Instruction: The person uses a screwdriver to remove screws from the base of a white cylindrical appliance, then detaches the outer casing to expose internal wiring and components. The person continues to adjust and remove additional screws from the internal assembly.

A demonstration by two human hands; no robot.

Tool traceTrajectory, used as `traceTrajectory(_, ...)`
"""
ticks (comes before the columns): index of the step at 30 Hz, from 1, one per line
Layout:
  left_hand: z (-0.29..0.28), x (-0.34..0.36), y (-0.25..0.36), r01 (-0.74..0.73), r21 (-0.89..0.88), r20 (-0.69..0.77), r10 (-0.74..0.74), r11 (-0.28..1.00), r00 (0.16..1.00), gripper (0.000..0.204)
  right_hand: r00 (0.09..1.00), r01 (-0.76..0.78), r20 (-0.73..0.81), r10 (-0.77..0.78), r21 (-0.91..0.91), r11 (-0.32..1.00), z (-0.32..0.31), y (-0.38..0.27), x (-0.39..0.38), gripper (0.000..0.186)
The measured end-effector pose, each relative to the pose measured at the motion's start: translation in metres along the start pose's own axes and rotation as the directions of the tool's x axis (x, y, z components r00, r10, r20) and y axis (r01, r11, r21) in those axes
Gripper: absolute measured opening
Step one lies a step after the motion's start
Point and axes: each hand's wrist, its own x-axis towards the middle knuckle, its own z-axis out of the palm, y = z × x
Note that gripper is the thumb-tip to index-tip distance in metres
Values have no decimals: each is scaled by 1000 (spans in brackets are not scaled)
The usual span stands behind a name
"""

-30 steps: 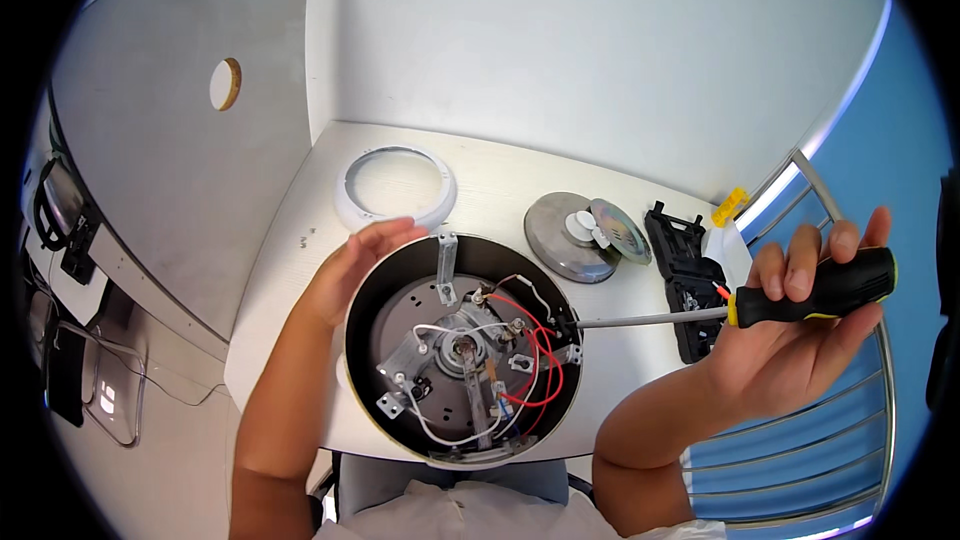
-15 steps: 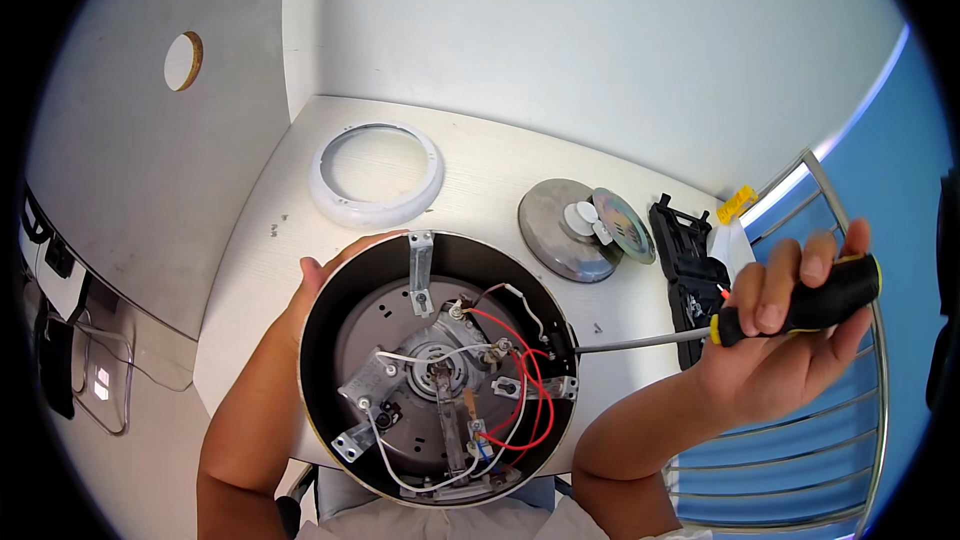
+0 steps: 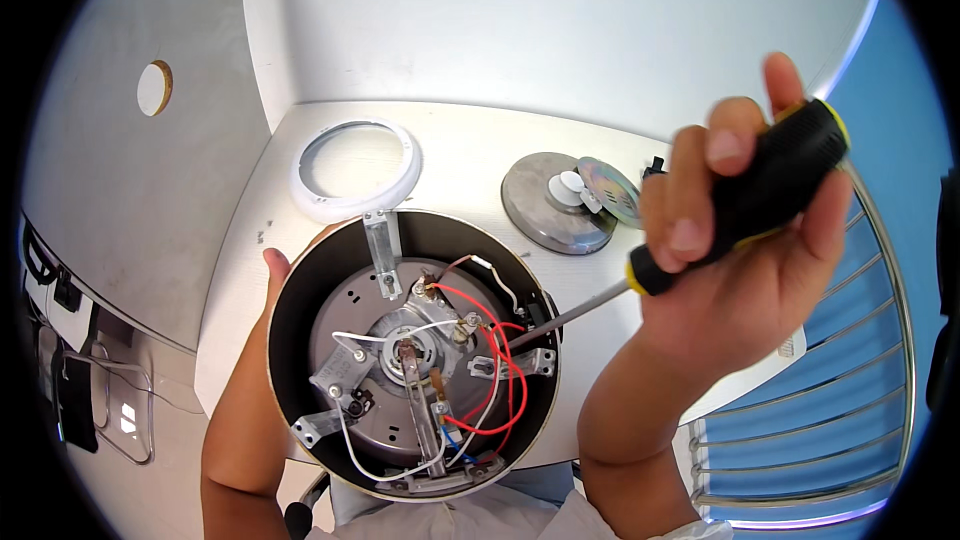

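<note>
A round, dark-walled electric cooker body [image 3: 330, 315] tilts toward me at the table's near edge, its inside exposed. Red wires [image 3: 513, 403], white wires and several metal brackets [image 3: 384, 245] surround its middle plate. My left hand [image 3: 276, 264] grips the cooker body from its left side; the thumb shows, while the other fingers are mostly hidden behind the wall. In my right hand [image 3: 720, 230] is a black and yellow screwdriver [image 3: 785, 175], fingers wrapped round its handle. Its shaft slopes down across the right rim, and the tip is inside near the right bracket [image 3: 525, 364].
On the white table [image 3: 460, 140] lie a white ring [image 3: 403, 175], a round metal disc [image 3: 540, 210] with a white centre piece, and a shiny thin plate [image 3: 608, 190]. Tiny loose bits [image 3: 263, 232] lie at left. A metal rail chair [image 3: 850, 360] stands at right.
My right hand has risen, tilting the screwdriver more steeply. Its tip has gone from the outer right side to inside the rim. The cooker body appears slightly further left as the view shifted.
</note>
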Motion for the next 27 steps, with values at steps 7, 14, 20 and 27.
traceTrajectory(7,3,-4,0,16,6,-12,-16,1000,1000,96,996,-81,41,78,62,995,3,13,-4,59)
traceTrajectory(14,4,-7,-2,25,-5,-21,-25,1000,999,96,976,63,206,-68,31,998,-5,17,0,58)
traceTrajectory(20,5,-7,0,25,-20,-31,-26,999,999,95,996,-9,93,6,34,999,0,14,-2,56)
traceTrajectory(27,6,-5,-1,33,-68,-28,-35,997,999,95,999,15,28,-16,27,1000,-8,-24,-1,46)
